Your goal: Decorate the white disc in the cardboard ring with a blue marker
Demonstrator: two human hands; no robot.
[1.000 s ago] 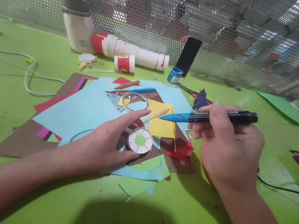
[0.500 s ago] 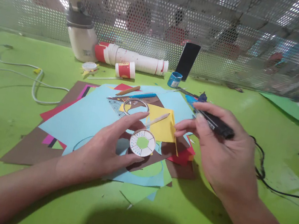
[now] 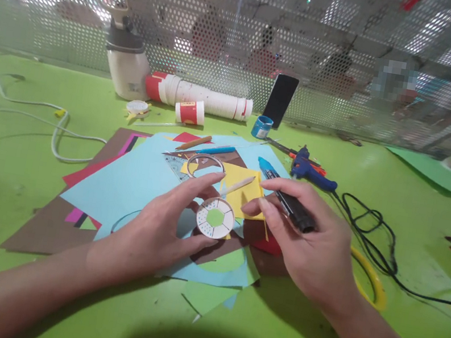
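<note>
Between thumb and fingers, my left hand (image 3: 156, 221) holds a small round white disc (image 3: 215, 218) by its edge. A green hexagon sits in the disc's middle, with dark lines around it and blue dots in some sections. My right hand (image 3: 313, 235) grips a black marker (image 3: 294, 210) with a blue end pointing up and left, apart from the disc. Under the hands lie light blue paper (image 3: 119, 186), brown paper (image 3: 38, 224) and a yellow piece (image 3: 243, 189). A pale pencil (image 3: 237, 185) rests on the yellow piece.
Stacked paper cups (image 3: 203, 96), a spray bottle (image 3: 128, 63), a blue jar (image 3: 262, 127) and a phone (image 3: 280, 100) stand or lie at the back. Right are a blue glue gun (image 3: 311, 171), its black cable and a yellow ring (image 3: 380, 293). A white cable (image 3: 56, 135) runs left.
My right hand has moved left with the marker, closer to the disc. The glue gun and yellow ring now show. My left hand still holds the disc in nearly the same place.
</note>
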